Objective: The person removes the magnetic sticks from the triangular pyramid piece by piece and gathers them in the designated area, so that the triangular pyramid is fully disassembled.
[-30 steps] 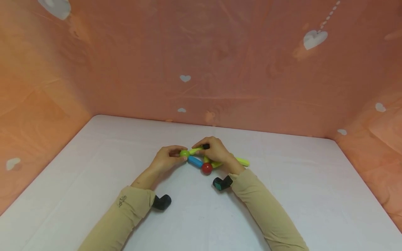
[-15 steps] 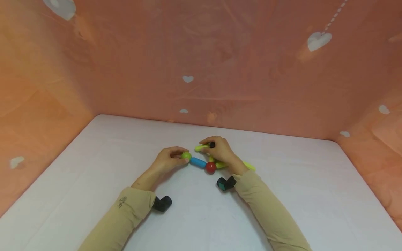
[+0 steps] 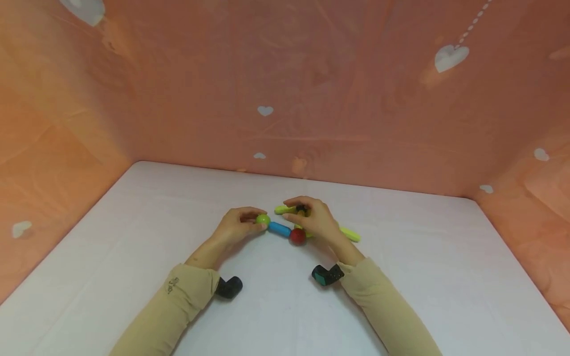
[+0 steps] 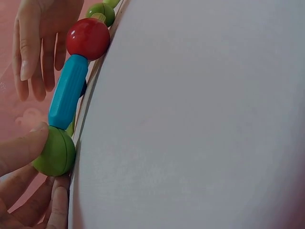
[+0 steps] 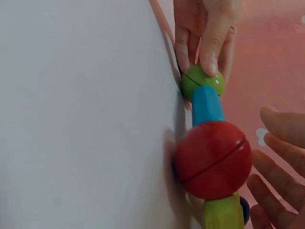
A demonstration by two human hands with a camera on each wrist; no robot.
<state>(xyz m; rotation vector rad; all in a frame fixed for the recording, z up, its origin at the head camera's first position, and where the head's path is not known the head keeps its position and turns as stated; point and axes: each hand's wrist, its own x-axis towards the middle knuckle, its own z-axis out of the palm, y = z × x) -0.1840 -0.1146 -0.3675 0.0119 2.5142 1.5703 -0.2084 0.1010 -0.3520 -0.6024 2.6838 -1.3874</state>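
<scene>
Your L hand [image 3: 235,228], just left of ctr in the head view, pinches the green ball [image 3: 263,220] btwn thumb & fingers. The blue rod [image 3: 279,229] runs from it down-right to the red ball [image 3: 298,237], below frame ctr. Your R hand [image 3: 319,221], right of ctr, has fingers spread and seems to hold nothing; in the R wrist view it's at the right edge. By its fingertips in the head view: yellow rod [image 3: 283,209] & dark piece [image 3: 301,207]; can't tell if touching. Another yellow rod [image 3: 350,234] pokes out right of your R wrist, over the white table [image 3: 276,306]. Step in hand, prob.: L steadying the joined pcs, R free. Next move likely calls for a firm L pinch, R fingers closing w/o tugging the chain.
</scene>
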